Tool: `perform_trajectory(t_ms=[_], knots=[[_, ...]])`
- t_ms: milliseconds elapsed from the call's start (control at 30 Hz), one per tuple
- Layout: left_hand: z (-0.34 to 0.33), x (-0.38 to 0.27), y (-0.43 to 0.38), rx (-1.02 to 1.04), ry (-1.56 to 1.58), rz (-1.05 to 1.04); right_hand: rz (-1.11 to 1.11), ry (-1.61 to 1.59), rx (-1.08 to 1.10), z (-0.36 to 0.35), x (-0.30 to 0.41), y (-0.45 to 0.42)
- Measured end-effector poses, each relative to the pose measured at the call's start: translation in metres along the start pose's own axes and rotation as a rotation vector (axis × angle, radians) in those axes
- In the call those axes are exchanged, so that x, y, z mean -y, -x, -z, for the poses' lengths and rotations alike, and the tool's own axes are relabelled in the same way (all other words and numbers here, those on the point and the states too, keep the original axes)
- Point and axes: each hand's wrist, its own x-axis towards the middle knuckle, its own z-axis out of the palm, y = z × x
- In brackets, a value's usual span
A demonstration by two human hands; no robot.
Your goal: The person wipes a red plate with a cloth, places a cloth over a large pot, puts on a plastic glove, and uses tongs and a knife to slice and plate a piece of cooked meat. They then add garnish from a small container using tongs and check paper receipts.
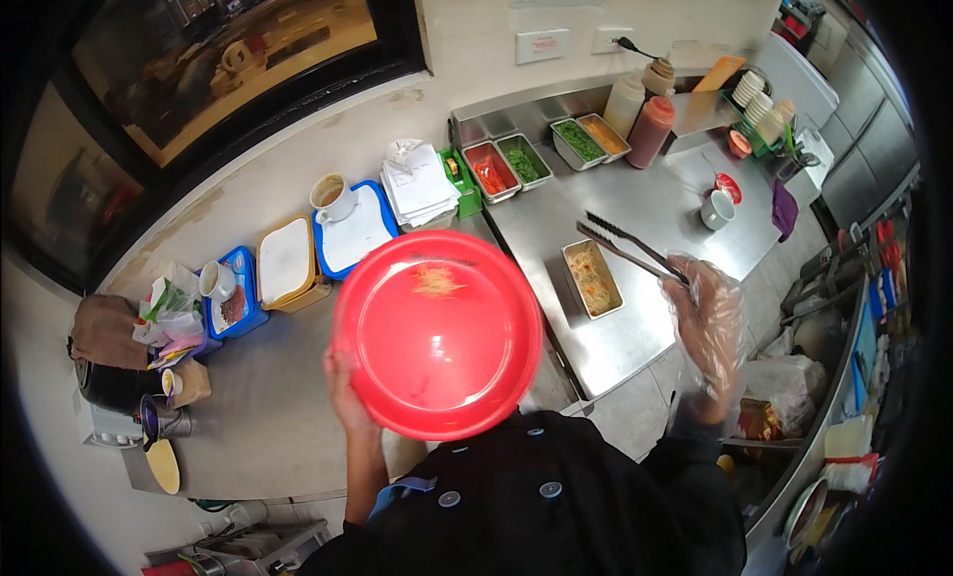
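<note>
My left hand (pixel 348 390) grips the left rim of a red plastic basin (pixel 439 368), held above the steel counter in front of my chest. A small patch of pale yellow shreds or worn marking (pixel 438 280) shows toward its far side; I cannot tell which. In a clear plastic glove, my right hand (pixel 706 315) holds a pair of dark tongs (pixel 633 245). The tongs' tips are apart with nothing between them. Below and left of the tongs, a rectangular metal pan (pixel 593 278) on the counter contains pale shredded food with orange bits.
Small metal pans of chopped red vegetable (pixel 490 176) and greens (pixel 523 167) line the counter's back. Squeeze bottles (pixel 651 133) stand beside them. A white cup (pixel 718 210) sits at right. Lidded tubs (pixel 285 263), stacked papers (pixel 419 181) and a rice cooker (pixel 112 353) occupy the left counter.
</note>
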Motion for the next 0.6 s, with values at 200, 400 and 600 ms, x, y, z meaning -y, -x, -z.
perform_trajectory(t_ms=[200,400,600], knots=[[0.102,0.008,0.011,-0.23,-0.039,-0.058,-0.089,0.526,0.233,-0.041,-0.048,0.026],[0.18,0.044,0.028,-0.437,-0.085,-0.112,-0.113,0.522,0.232,-0.069,-0.072,0.038],[0.197,0.069,0.012,-0.576,-0.056,-0.153,-0.062,0.502,0.212,-0.075,-0.069,0.033]])
